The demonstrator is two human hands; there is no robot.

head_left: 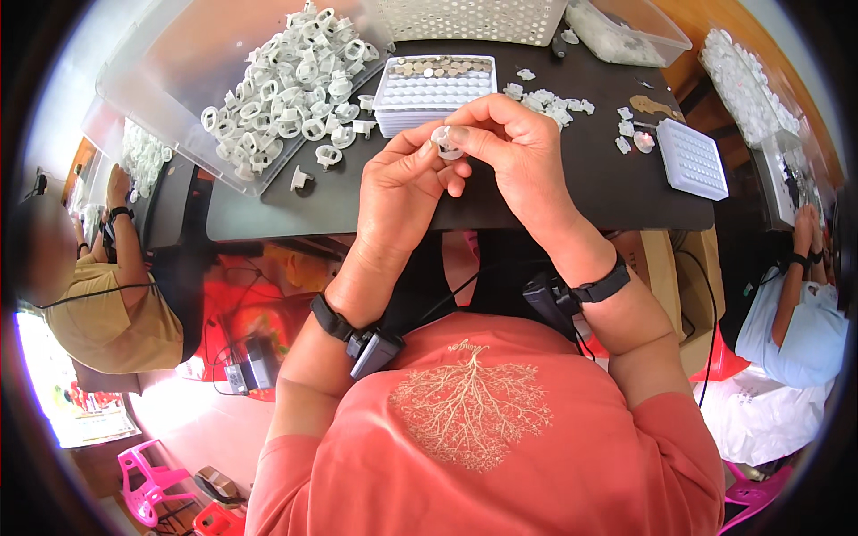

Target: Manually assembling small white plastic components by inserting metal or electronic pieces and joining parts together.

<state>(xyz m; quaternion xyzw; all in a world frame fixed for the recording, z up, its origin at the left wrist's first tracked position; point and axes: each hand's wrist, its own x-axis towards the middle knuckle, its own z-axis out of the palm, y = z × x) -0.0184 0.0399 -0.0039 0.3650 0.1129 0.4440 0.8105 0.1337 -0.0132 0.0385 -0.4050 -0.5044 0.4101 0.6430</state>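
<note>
A small clear-white plastic ring-shaped part (446,144) is held up over the near side of the dark table, between both hands. My left hand (399,189) pinches it from the left with thumb and fingertips. From the right, my right hand (517,152) presses thumb and forefinger on its upper edge; whether something tiny lies under that thumb is hidden. Just behind the hands stands a stack of white trays (435,94), with small round metal discs (442,67) along the top one's far side. Two loose plastic parts (328,156) lie left of my left hand.
A clear bin (152,76) at the left spills a heap of similar plastic parts (295,89). Small white pieces (550,104) and another white tray (693,161) lie to the right on the table (617,192). A perforated basket (465,20) stands behind. People work at both sides.
</note>
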